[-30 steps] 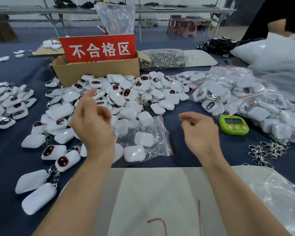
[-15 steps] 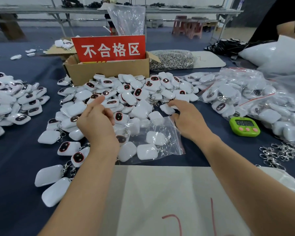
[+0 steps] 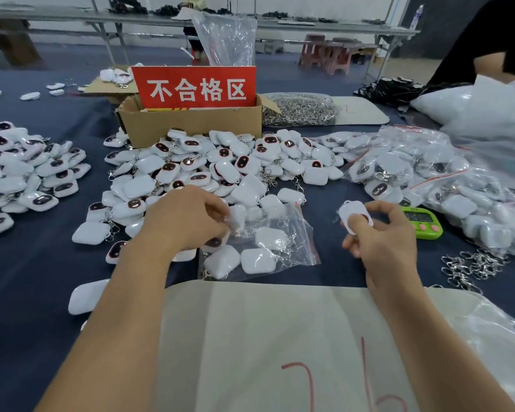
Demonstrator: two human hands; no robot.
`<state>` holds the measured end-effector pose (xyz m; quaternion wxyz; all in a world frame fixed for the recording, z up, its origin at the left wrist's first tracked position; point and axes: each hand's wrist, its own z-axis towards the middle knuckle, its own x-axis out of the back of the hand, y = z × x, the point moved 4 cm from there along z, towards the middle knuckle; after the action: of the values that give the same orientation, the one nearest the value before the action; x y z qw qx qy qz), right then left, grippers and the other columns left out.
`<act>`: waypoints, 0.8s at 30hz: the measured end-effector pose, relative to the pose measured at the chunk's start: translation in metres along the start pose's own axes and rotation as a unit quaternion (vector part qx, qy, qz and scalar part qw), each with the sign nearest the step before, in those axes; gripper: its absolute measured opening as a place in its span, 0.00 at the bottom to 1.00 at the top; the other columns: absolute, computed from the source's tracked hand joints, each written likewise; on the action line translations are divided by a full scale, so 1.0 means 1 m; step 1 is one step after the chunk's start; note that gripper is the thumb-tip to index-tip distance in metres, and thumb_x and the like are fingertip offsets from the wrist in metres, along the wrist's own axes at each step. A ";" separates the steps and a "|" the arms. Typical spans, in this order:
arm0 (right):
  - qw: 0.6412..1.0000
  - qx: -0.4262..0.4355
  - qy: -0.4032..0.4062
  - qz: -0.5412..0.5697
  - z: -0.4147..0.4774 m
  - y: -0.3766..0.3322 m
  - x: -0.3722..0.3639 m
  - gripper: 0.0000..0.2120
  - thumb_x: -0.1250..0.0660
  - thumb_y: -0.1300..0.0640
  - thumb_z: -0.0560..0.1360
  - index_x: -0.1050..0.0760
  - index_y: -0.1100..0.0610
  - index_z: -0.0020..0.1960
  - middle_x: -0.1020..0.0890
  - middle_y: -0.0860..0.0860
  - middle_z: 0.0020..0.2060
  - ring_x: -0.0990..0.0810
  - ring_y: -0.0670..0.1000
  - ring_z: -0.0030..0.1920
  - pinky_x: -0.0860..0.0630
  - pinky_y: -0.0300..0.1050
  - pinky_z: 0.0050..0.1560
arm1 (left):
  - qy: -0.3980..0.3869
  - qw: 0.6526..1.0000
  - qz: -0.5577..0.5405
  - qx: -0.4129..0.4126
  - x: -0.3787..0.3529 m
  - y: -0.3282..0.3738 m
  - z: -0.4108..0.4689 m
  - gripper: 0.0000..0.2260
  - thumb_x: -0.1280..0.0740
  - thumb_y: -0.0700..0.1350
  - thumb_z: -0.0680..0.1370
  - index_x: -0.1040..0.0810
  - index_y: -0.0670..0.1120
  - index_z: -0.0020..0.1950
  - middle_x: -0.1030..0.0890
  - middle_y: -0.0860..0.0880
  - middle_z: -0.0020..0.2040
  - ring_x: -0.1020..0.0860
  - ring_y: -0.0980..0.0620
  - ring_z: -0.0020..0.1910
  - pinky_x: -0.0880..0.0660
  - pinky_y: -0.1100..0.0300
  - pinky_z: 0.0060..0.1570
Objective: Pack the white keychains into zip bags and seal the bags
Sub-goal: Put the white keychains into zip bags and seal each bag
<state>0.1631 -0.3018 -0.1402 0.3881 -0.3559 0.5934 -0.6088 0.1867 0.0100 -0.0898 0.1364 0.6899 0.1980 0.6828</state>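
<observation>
From my feed, a loose pile of white rounded-square plastic keychains lies far left on the dark blue cloth-covered bench. Further in, a bigger heap of keychains spreads in front of a brown cardboard box that carries a red sign with white characters.

The left hand sits at the near edge of that heap. Its grip is narrow, with the fingers curled and pinching the mouth of a clear plastic zip bag. The bag lies flat on the bench with several keychains inside, its red-striped end pointing right.

Just beyond the bag, the right hand is raised off the bench. Its grip holds a single white keychain between thumb and fingers.

Behind that hand stands a small green digital timer. Filled clear bags of keychains are piled to the right, and loose metal clasps lie near them. A flat stack of empty plastic bags lies nearest me.
</observation>
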 end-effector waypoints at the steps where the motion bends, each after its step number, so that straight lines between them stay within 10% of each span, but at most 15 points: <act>1: 1.000 0.003 -0.005 -0.018 -0.005 -0.003 0.000 0.09 0.28 0.62 0.75 0.23 0.50 0.50 0.18 0.52 0.30 0.26 0.48 0.27 0.31 0.38 0.25 | -0.021 1.000 0.013 0.000 0.003 0.000 -0.001 0.10 0.22 0.54 0.65 0.18 0.66 0.43 0.20 0.69 0.37 0.24 0.67 0.42 0.32 0.64 0.37; 5: 0.999 0.008 -0.044 -0.011 -0.014 -0.015 -0.005 0.08 0.26 0.67 0.73 0.18 0.55 0.44 0.17 0.47 0.31 0.28 0.44 0.28 0.31 0.33 0.29 | -0.051 0.999 0.005 0.002 0.003 0.002 -0.003 0.20 0.18 0.51 0.62 0.19 0.64 0.50 0.20 0.63 0.44 0.23 0.64 0.44 0.26 0.60 0.43; 9: 0.991 -0.056 -0.095 0.074 -0.015 -0.017 -0.014 0.10 0.29 0.67 0.77 0.14 0.56 0.43 0.20 0.52 0.36 0.31 0.46 0.33 0.33 0.37 0.37 | -0.040 0.995 -0.091 0.003 -0.001 0.003 -0.001 0.07 0.19 0.44 0.68 0.13 0.55 0.41 0.16 0.57 0.34 0.19 0.57 0.38 0.23 0.61 0.41; 15: 0.969 -0.133 -0.102 0.184 -0.012 -0.017 -0.019 0.09 0.37 0.65 0.83 0.21 0.59 0.46 0.15 0.57 0.40 0.15 0.55 0.40 0.18 0.46 0.42 | -0.067 0.985 -0.160 -0.016 -0.008 0.006 0.002 0.09 0.26 0.43 0.74 0.12 0.57 0.38 0.14 0.53 0.39 0.18 0.50 0.46 0.26 0.57 0.47; 24: 0.985 -0.103 -0.109 0.083 -0.007 -0.010 -0.023 0.03 0.29 0.65 0.77 0.17 0.61 0.45 0.17 0.59 0.38 0.25 0.52 0.34 0.32 0.41 0.32 | 0.146 0.953 -0.259 -0.059 -0.005 0.039 -0.007 0.09 0.30 0.46 0.77 0.15 0.59 0.41 0.17 0.67 0.37 0.21 0.66 0.35 0.27 0.68 0.34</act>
<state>0.1664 -0.2777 -0.1301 0.4605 -0.4080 0.6347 -0.4676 0.1828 -0.0279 -0.0762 0.3191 0.4983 0.3469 0.7277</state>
